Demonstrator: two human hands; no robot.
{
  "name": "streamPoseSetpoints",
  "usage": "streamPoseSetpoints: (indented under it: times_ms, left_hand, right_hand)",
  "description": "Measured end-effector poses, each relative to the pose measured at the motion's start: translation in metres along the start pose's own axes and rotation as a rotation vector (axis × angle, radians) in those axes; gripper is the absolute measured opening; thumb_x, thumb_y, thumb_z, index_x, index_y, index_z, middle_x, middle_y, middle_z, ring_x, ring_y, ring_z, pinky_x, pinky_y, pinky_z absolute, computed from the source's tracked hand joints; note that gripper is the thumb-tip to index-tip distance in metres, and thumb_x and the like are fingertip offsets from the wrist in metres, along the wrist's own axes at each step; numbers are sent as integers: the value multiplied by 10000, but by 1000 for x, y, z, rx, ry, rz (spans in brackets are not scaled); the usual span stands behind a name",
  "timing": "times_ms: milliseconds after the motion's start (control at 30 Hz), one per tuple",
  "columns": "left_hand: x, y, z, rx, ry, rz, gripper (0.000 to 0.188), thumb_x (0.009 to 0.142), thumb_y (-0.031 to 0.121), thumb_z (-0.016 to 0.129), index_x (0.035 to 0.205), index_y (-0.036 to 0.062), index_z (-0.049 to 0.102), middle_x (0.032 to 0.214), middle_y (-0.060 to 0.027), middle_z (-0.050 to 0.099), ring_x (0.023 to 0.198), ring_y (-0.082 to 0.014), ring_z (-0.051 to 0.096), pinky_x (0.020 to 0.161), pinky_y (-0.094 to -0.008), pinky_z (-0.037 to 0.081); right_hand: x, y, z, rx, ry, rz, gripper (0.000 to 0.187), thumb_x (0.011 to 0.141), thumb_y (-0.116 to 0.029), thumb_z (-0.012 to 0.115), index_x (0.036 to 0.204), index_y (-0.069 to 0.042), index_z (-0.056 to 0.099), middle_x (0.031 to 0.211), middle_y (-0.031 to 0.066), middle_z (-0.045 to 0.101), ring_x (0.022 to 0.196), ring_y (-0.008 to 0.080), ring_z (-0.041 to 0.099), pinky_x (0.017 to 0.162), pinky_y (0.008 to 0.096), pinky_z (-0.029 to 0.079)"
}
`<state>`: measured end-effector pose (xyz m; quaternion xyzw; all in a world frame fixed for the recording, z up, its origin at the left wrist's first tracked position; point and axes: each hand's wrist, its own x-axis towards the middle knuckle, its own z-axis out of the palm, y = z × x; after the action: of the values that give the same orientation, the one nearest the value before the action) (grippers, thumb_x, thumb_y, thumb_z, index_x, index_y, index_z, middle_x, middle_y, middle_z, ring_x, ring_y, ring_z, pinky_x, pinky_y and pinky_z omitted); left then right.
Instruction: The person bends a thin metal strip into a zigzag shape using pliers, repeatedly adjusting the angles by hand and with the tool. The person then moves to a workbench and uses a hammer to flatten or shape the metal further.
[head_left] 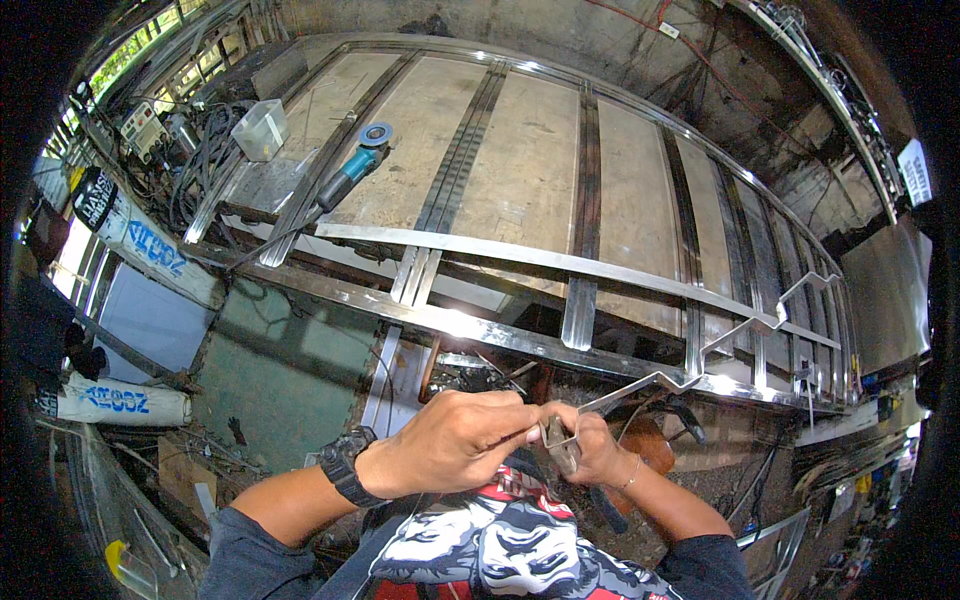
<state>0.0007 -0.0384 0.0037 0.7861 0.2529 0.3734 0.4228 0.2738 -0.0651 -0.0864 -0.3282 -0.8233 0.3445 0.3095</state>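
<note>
A thin metal strip point(740, 333), bent into a zigzag, runs from my hands toward the far right, above the metal frame. My right hand point(600, 452) is closed around its near end, together with a small dull metal piece point(562, 452) whose kind I cannot make out. My left hand point(460, 440), with a black watch on its wrist, is closed, thumb and fingertips pinching at the strip's near end beside the right fingers. A dark handle point(608, 508) shows below my right hand; whether it belongs to the metal piece is hidden.
A long metal frame point(470, 325) with several crossbars lies ahead, a flat bar point(500, 250) resting across it. A teal angle grinder point(355, 170) lies at its left, near a clear plastic box point(260, 130) and coiled cables point(200, 150). White bags point(150, 250) stand far left.
</note>
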Motion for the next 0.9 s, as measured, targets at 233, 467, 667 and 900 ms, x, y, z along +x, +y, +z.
streamPoseSetpoints:
  times_ms: [233, 467, 667, 900]
  left_hand:
    - [1, 3, 5, 204, 80, -53, 163, 932, 39, 722, 1092, 17, 696, 875, -153, 670, 760, -367, 699, 655, -452, 568]
    - [0, 2, 10, 249, 76, -49, 262, 890, 9, 715, 1151, 23, 694, 935, -155, 709, 810, -366, 725, 686, -438, 600]
    - [-1, -1, 10, 252, 73, -51, 257, 896, 11, 714, 1152, 16, 695, 939, -164, 708, 805, -374, 723, 684, -444, 598]
    - [-2, -6, 13, 198, 134, -104, 124, 981, 42, 708, 1102, 29, 733, 812, -160, 646, 703, -341, 667, 609, -415, 516]
  right_hand:
    - [20, -6, -7, -585, 320, 163, 798, 732, -186, 880, 1497, -161, 650, 1038, 152, 599, 995, 352, 613, 861, 464, 500]
    - [26, -13, 7, -522, 378, 244, 646, 800, -79, 866, 1418, -105, 679, 1160, 162, 636, 955, 307, 710, 810, 423, 589]
    - [30, -19, 11, -390, 336, 313, 447, 919, -97, 796, 1339, -59, 647, 1356, 245, 651, 1181, 407, 698, 982, 431, 576]
    - [28, -16, 10, -351, 278, 217, 451, 882, -51, 798, 1302, -4, 640, 1363, 248, 659, 1239, 417, 666, 1058, 454, 535]
